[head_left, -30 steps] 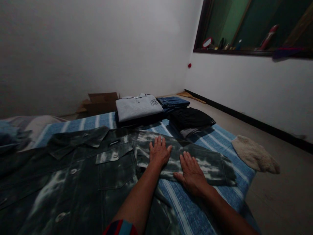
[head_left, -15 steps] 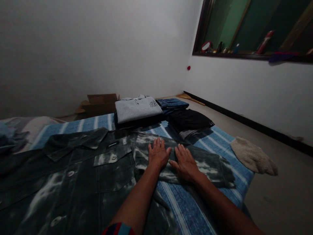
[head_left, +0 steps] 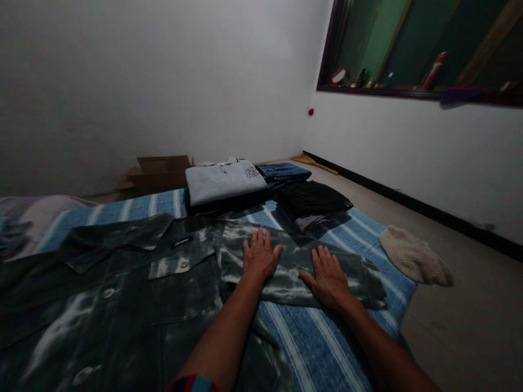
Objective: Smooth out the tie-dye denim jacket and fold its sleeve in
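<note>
- The left hand (head_left: 260, 255) lay flat and fully open, palm down, fingers together, pressing on the sleeve (head_left: 298, 267) of a dark tie-dyed denim jacket (head_left: 122, 305); it gripped nothing.
- The right hand (head_left: 328, 276) also lay flat and open, fingers slightly spread, on the same sleeve at 3 o'clock from the left hand, with a gap of sleeve between the 2 hands.
- The jacket was spread front-up over a blue striped blanket (head_left: 322, 337), its sleeve stretched out toward 3 o'clock, the cuff near the blanket's right edge.
- At 12 o'clock from the hands sat folded clothes: a grey shirt (head_left: 223, 179), blue jeans (head_left: 284, 172) and a black garment (head_left: 312, 198).
- A cardboard box (head_left: 157, 171) stood against the wall at 11 o'clock.
- A cream cloth (head_left: 412, 256) lay on the bare floor (head_left: 469, 316) at 3 o'clock, just off the blanket's edge.
- Open floor ran along the right, up to the wall.
</note>
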A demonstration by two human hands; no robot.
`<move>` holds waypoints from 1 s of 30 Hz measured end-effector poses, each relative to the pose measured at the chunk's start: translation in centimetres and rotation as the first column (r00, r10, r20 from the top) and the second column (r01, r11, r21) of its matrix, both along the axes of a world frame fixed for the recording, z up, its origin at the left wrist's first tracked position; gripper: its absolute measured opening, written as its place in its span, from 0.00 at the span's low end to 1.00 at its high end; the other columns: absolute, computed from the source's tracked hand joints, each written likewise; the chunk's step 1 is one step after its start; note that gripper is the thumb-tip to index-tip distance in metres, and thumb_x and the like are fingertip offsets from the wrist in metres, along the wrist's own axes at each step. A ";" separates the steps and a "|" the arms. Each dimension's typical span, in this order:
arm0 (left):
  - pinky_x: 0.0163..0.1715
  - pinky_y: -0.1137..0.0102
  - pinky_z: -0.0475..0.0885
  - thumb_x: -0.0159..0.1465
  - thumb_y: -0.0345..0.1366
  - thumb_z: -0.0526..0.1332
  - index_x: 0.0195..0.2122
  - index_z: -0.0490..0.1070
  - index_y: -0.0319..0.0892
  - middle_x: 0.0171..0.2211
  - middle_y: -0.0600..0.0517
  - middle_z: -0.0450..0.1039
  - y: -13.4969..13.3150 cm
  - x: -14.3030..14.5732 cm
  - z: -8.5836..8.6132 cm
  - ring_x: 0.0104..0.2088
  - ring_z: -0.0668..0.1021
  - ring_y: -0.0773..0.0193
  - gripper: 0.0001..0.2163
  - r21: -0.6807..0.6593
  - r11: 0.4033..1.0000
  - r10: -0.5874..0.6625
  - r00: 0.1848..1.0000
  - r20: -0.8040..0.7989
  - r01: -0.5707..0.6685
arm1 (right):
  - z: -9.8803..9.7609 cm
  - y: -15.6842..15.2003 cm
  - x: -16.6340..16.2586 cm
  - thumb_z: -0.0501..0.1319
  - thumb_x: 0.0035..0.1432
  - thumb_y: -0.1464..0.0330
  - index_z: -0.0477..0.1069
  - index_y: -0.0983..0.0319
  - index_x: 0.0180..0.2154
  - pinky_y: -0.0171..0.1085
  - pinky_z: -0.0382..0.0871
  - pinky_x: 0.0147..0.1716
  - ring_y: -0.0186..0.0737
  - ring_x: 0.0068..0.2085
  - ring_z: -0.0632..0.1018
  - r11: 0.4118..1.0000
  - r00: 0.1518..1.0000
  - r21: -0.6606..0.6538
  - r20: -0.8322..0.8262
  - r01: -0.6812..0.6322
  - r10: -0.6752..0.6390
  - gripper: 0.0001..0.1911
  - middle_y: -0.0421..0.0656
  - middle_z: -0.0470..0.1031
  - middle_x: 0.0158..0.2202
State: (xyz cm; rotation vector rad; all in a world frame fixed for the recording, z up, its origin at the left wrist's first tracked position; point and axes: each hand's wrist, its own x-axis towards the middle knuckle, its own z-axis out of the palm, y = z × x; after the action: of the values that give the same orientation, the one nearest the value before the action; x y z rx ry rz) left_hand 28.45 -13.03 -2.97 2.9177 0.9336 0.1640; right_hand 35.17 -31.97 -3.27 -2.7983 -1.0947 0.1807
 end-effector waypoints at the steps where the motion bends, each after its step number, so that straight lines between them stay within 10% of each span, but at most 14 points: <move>1: 0.62 0.48 0.47 0.68 0.51 0.42 0.65 0.53 0.37 0.68 0.42 0.45 0.0 0.0 0.0 0.67 0.49 0.50 0.30 0.000 1.000 0.002 1.000 -0.003 -0.002 | 0.0 -0.2 -0.1 0.41 0.63 0.46 0.44 0.71 0.66 0.46 0.32 0.64 0.49 0.68 0.39 0.999 0.999 -0.002 0.012 0.036 -0.036 0.43 0.54 0.38 0.69; 17: 0.62 0.49 0.47 0.68 0.50 0.42 0.65 0.53 0.37 0.68 0.42 0.45 -0.1 0.0 0.3 0.67 0.49 0.50 0.30 -0.029 1.000 0.008 1.000 0.001 -0.008 | -0.2 -2.3 1.4 0.41 0.61 0.44 0.47 0.72 0.66 0.48 0.35 0.63 0.57 0.68 0.44 0.955 0.965 -0.144 0.068 0.259 -0.252 0.46 0.60 0.44 0.68; 30: 0.61 0.49 0.48 0.68 0.50 0.43 0.65 0.54 0.37 0.68 0.41 0.47 -0.1 -0.1 0.2 0.67 0.50 0.49 0.29 -0.006 1.000 -0.007 1.000 0.018 0.007 | -0.5 -4.1 2.4 0.41 0.61 0.44 0.44 0.74 0.66 0.47 0.34 0.63 0.53 0.68 0.42 0.974 0.990 -0.177 0.044 0.142 -0.136 0.46 0.60 0.41 0.68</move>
State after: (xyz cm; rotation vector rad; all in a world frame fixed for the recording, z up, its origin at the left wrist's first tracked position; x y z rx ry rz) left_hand 28.37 -13.13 -2.79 2.9086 0.9190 0.1865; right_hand 37.55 -36.04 -3.80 -3.0346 -0.9265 0.2329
